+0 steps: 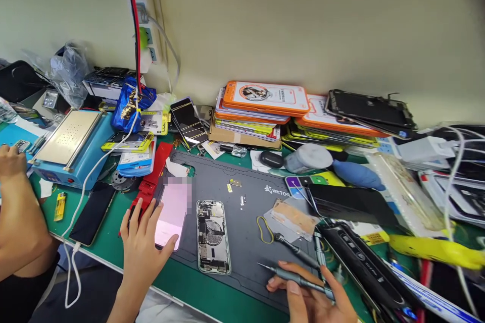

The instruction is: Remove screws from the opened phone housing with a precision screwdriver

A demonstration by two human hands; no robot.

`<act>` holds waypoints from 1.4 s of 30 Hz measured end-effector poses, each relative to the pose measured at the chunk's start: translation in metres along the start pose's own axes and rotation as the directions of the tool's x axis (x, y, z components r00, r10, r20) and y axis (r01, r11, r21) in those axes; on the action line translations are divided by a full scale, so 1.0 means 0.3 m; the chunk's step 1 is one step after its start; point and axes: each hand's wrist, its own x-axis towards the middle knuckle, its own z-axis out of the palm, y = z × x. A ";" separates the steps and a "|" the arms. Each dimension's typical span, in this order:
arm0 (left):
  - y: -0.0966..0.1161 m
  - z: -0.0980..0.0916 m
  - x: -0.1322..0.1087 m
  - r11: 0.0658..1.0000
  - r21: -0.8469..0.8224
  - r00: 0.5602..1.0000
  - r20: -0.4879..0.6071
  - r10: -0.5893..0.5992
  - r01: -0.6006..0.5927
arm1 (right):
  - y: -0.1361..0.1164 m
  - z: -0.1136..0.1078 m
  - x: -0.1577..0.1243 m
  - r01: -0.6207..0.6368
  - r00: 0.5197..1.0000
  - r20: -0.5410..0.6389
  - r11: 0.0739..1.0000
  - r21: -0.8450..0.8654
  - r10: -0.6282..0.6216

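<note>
My left hand lies flat with fingers spread on the left edge of a lit phone screen that glows pink on the dark grey work mat. An opened phone body with bare internals lies just right of the screen. My right hand, at the mat's near right corner, is closed on a thin grey screwdriver whose tip points left. A second screwdriver rests on the mat just above it.
Another person's arm reaches in at the far left. A blue heating plate machine stands left of the mat, with a black phone before it. Stacked orange-edged boxes, spare screens, a tape roll and cables crowd the back and right.
</note>
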 end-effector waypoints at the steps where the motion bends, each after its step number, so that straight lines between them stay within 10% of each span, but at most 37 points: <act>1: -0.002 -0.001 0.004 1.000 0.001 1.000 0.016 -0.001 0.001 | -0.003 0.004 0.000 0.005 1.000 0.002 1.000 -0.003 -0.005; 42: -0.071 -0.101 0.000 0.983 -0.179 0.951 0.309 0.024 0.033 | -0.035 0.018 0.012 0.152 0.988 0.022 0.988 -0.005 -0.151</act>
